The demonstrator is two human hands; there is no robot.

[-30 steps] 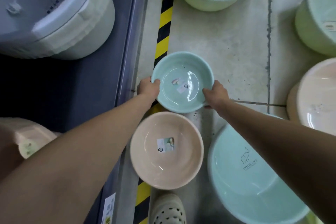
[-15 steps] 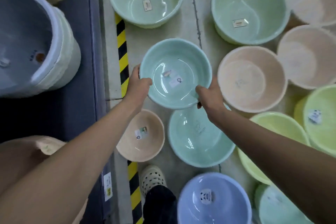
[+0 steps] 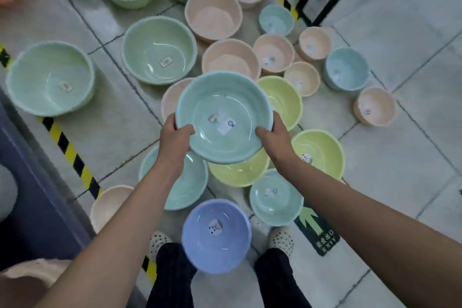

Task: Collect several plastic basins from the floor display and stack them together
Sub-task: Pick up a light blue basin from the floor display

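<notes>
I hold a small teal basin (image 3: 225,97) with a label sticker inside, lifted above the floor display. My left hand (image 3: 173,136) grips its left rim, thumb inside the bowl. My right hand (image 3: 273,136) grips the right rim the same way. Below the held basin lie a yellow basin (image 3: 237,172), a second yellow basin (image 3: 322,149), a teal basin (image 3: 185,187), a smaller teal basin (image 3: 275,197) and a blue basin (image 3: 216,235) between my feet.
Several green, peach and light-blue basins crowd the tiled floor ahead, among them a large green basin (image 3: 50,77) at left. A yellow-black hazard tape (image 3: 70,150) runs along a dark shelf base (image 3: 32,195) at left. A green floor arrow (image 3: 317,230) lies at right.
The teal basin has come up off the floor in both hands and moved right, over the cluster of basins. My view has swung right, showing many more basins.
</notes>
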